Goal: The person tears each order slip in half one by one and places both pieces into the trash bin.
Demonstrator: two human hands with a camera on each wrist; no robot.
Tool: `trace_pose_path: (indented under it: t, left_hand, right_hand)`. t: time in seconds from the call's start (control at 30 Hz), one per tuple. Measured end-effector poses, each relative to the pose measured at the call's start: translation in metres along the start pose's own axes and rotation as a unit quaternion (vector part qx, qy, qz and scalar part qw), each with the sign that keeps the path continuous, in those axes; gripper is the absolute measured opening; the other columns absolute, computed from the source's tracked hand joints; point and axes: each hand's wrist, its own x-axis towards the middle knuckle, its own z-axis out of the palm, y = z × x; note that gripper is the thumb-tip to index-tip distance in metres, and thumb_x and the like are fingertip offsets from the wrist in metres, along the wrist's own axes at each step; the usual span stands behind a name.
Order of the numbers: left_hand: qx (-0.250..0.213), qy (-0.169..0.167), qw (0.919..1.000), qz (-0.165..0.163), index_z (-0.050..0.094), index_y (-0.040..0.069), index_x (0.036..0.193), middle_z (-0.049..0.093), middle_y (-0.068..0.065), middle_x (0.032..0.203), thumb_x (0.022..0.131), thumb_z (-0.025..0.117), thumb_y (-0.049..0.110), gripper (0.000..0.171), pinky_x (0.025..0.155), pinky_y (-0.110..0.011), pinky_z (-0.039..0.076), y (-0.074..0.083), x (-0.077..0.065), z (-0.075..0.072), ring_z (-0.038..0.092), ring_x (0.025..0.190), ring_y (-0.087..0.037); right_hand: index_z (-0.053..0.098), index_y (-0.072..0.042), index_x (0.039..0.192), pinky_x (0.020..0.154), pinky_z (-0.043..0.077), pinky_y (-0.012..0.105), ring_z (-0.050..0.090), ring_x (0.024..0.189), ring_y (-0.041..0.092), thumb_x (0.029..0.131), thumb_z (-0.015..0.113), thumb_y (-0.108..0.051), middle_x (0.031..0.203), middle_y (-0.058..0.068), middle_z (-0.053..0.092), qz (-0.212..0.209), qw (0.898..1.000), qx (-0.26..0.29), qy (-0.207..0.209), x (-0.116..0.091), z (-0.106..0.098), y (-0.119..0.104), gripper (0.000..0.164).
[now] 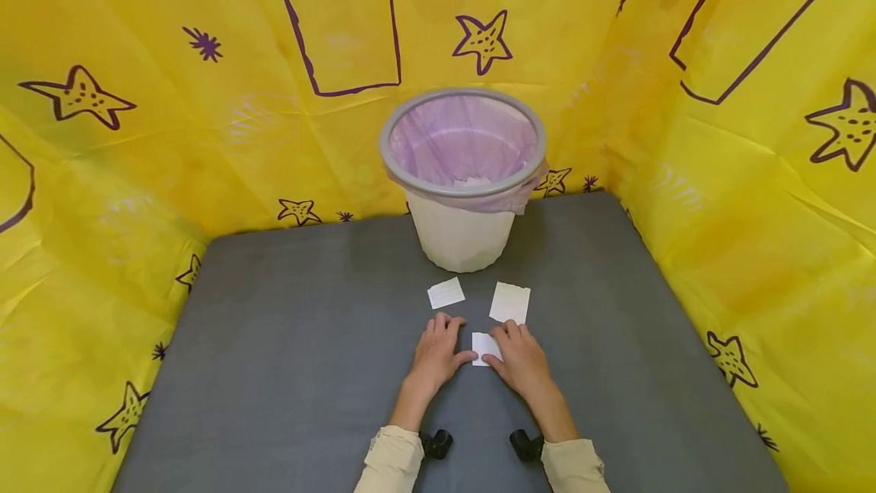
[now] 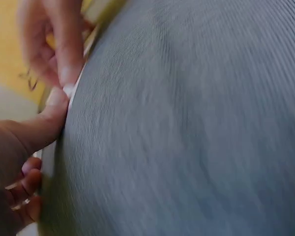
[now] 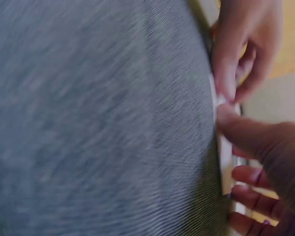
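Note:
In the head view, a small white piece of paper [image 1: 484,342] lies flat on the grey table between my two hands. My left hand [image 1: 436,352] rests at its left, its thumb tip right at the paper's left edge and its fingers spread on the table. From the right, my right hand [image 1: 523,360] covers part of the sheet, thumb on it near the lower edge. Both wrist views show the two thumbs close together over the white edge. Beyond the hands lie two more paper pieces, one at left [image 1: 446,293] and one at right [image 1: 510,302], the latter near my right fingertips.
A white bin [image 1: 462,238] with a grey rim and pinkish liner stands behind the papers, some white paper inside. Yellow patterned cloth [image 1: 226,120] walls in the back and sides of the grey table [image 1: 287,356]. Black wrist cameras [image 1: 438,444] sit at the cuffs.

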Motion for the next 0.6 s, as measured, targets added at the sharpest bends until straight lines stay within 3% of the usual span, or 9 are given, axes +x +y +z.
trace_pose_path:
  t: [0.07, 0.33, 0.47, 0.6]
  left_hand:
    - [0.017, -0.024, 0.9996, -0.006, 0.058, 0.012, 0.124, 0.05, -0.007, 0.107, 0.076, 0.08, 0.04, 0.059, 0.081, -0.038, 0.046, 0.008, 0.004, 0.003, 0.049, 0.096, -0.023]
    - [0.012, -0.056, 0.9982, -0.015, 0.06, 0.018, 0.104, 0.048, -0.003, 0.102, 0.078, 0.08, 0.028, 0.035, 0.074, -0.035, 0.044, 0.021, 0.008, 0.001, 0.048, 0.092, -0.021]
    - [0.003, -0.059, 0.9982, -0.01, 0.061, 0.018, 0.097, 0.047, -0.001, 0.099, 0.081, 0.078, 0.023, 0.023, 0.075, -0.035, 0.043, 0.023, 0.007, 0.002, 0.047, 0.093, -0.02]
    - [0.008, -0.056, 0.9984, -0.01, 0.062, 0.017, 0.098, 0.049, -0.002, 0.099, 0.081, 0.077, 0.02, 0.023, 0.076, -0.036, 0.044, 0.026, 0.006, 0.004, 0.048, 0.094, -0.021]
  right_hand:
    - [0.065, -0.008, 0.099, 0.067, 0.049, 0.039, 0.052, 0.08, 0.027, 0.07, 0.086, -0.03, 0.09, 0.009, 0.055, 0.004, 1.0, -0.003, -0.003, -0.001, 0.0, -0.002, 0.042]
    - [0.062, -0.009, 0.096, 0.064, 0.048, 0.039, 0.051, 0.079, 0.026, 0.069, 0.086, -0.03, 0.088, 0.008, 0.054, 0.016, 1.0, -0.003, -0.018, 0.003, 0.001, -0.002, 0.042]
    - [0.061, -0.009, 0.096, 0.064, 0.047, 0.038, 0.05, 0.079, 0.025, 0.069, 0.085, -0.031, 0.088, 0.007, 0.053, 0.013, 1.0, -0.001, -0.024, 0.004, 0.003, -0.001, 0.042]
    - [0.06, -0.01, 0.095, 0.064, 0.046, 0.037, 0.05, 0.078, 0.024, 0.069, 0.085, -0.031, 0.086, 0.006, 0.052, 0.015, 0.999, 0.001, -0.03, 0.005, 0.002, -0.001, 0.042]
